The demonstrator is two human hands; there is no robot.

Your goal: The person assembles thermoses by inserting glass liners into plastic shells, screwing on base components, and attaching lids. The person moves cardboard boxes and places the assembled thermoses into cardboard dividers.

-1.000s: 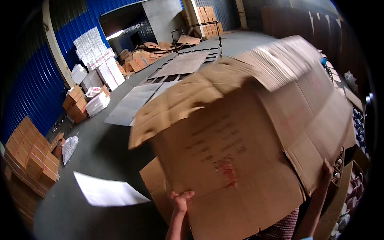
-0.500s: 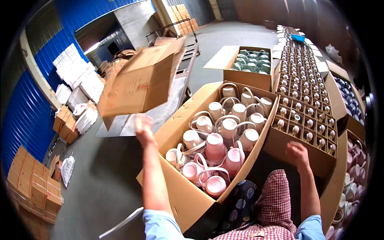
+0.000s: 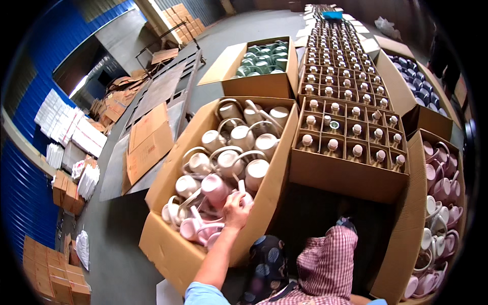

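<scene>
A large open cardboard box (image 3: 277, 203) stands before me, filled with upside-down jugs that have big loop handles. Most are white, like the white jug (image 3: 230, 162); several at the near end are pink, like the pink jug (image 3: 214, 189). My left hand (image 3: 236, 209) reaches into this near end, its fingers curled on another pink jug (image 3: 246, 198) by the right wall. The hand covers part of that jug. My right hand is out of view; only a bit of its sleeve and arm shows at the lower edge.
A long row of divided cartons with bottles (image 3: 356, 150) runs away ahead. Boxes of green jugs (image 3: 264, 60), dark blue jugs (image 3: 414, 84) and pink and white jugs (image 3: 441, 203) stand around. A cardboard sheet (image 3: 150, 142) lies on a flat metal cart (image 3: 178, 109) at left.
The cardboard, in the air before, now rests on the cart. My left hand has come down right into the jug box. My right hand has left the view, which has shifted right.
</scene>
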